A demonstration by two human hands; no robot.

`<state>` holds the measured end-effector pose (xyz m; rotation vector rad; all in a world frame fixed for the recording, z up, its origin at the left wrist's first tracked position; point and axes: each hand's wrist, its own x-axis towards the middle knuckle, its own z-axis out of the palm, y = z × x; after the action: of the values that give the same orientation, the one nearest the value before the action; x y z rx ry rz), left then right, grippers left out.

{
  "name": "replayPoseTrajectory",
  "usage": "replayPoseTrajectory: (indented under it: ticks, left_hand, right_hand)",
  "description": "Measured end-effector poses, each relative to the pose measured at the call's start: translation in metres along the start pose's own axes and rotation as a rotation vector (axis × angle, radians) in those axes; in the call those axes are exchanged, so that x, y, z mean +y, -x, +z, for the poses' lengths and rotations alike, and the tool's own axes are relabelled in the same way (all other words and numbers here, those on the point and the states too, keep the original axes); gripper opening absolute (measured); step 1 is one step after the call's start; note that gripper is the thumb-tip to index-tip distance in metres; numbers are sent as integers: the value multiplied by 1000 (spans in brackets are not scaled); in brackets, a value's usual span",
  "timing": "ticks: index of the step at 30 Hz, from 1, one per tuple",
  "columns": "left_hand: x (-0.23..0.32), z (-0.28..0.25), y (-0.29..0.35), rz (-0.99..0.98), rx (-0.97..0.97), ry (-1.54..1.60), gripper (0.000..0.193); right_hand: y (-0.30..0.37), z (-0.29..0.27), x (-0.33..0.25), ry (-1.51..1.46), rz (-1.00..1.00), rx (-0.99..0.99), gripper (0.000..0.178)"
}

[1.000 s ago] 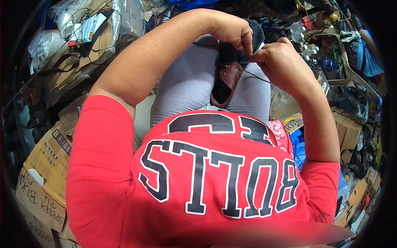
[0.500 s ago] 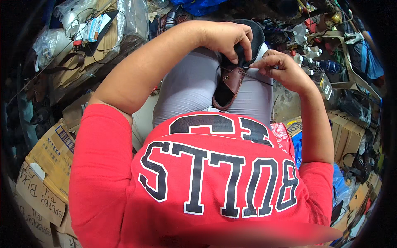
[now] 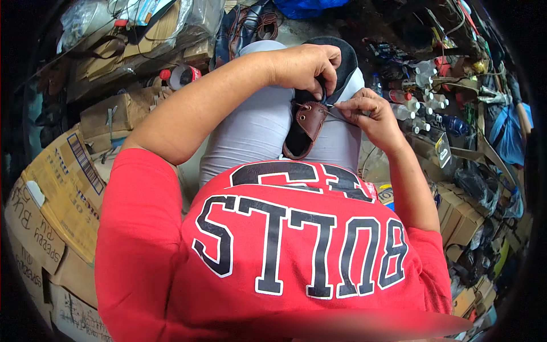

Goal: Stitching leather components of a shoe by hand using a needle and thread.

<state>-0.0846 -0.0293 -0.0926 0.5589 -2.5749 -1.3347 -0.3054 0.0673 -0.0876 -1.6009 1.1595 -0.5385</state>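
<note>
Brown shoe (image 3: 311, 121) on grey trousers (image 3: 242, 128)

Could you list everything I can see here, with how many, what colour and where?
Lace-up shoe: 1, brown with black inside, on the lap
Cord: 1, thin, at the shoe's eyelet end
Leather footwear: count unclear, dark, beyond the knees
Red-capped bottle: 1, left
Capped plastic bottles: many, mostly clear, right
Blue bottle: 1, right
Cardboard boxes: several, brown and yellow, left; more at right
Blue plastic: 1 piece, top centre
Blue bag: 1, far right
Remaining clutter: too jumbled to count
T-shirt: 1, red, on the person
Trousers: 1 pair, grey
Left hand: 1, above the shoe
Right hand: 1, pinching the cord
</note>
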Motion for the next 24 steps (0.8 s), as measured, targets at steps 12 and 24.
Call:
replayPoseTrajectory:
  ticks: [12, 24]
  left_hand:
    - [47, 45, 69, -275, 342, -420, 59]
    - [37, 52, 62, -256, 465, -226, 19]
  right_hand:
    - [11, 7, -17, 156, -52, 125, 43]
    - [-7, -9, -5, 20, 63, -48, 44]
